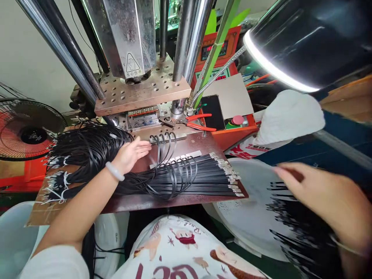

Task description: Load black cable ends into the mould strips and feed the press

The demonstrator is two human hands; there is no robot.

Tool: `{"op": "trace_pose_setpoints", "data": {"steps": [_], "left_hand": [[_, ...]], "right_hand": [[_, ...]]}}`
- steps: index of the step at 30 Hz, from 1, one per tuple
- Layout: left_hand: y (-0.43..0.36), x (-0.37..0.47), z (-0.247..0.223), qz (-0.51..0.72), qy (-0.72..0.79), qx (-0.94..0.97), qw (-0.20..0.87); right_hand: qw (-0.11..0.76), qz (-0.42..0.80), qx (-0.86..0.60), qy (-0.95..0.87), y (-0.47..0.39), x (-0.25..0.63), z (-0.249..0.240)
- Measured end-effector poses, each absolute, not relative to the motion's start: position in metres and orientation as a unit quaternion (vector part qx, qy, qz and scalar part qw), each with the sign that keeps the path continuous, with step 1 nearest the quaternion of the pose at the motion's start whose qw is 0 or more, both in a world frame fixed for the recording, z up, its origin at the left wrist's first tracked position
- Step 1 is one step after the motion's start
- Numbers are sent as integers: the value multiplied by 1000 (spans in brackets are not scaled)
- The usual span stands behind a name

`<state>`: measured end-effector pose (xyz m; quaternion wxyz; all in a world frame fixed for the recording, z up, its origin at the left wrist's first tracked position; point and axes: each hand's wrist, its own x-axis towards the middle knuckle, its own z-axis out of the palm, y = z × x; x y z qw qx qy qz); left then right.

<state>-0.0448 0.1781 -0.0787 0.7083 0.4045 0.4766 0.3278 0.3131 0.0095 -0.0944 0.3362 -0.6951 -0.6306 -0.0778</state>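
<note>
The left hand (pixel 130 154) lies flat on the bench (pixel 203 141), fingers stretched together, touching the black cables (pixel 87 151) beside a metal bar (pixel 168 138). The right hand (pixel 328 201) is blurred over a white tray (pixel 247 217) with more cables; I cannot tell if its fingers grip anything. Red pliers (pixel 197 121) lie behind.

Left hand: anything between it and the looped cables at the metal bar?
Nothing visible. The left hand rests on the brown plate, fingertips right beside the metal bar holding the looped cables; no object lies in the gap.
</note>
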Motion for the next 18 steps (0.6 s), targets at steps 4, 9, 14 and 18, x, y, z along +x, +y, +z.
{"op": "trace_pose_setpoints", "data": {"steps": [4, 9, 14, 18], "left_hand": [[196, 7, -80, 169, 480, 389, 768], [201, 29, -76, 253, 502, 422, 712], [205, 26, -66, 292, 479, 346, 752], [190, 24, -32, 266, 414, 349, 798]], "right_hand": [[315, -2, -526, -790, 98, 277, -101], [207, 74, -350, -911, 214, 207, -97], [213, 7, -381, -900, 233, 195, -90], [156, 11, -442, -883, 232, 198, -85]]}}
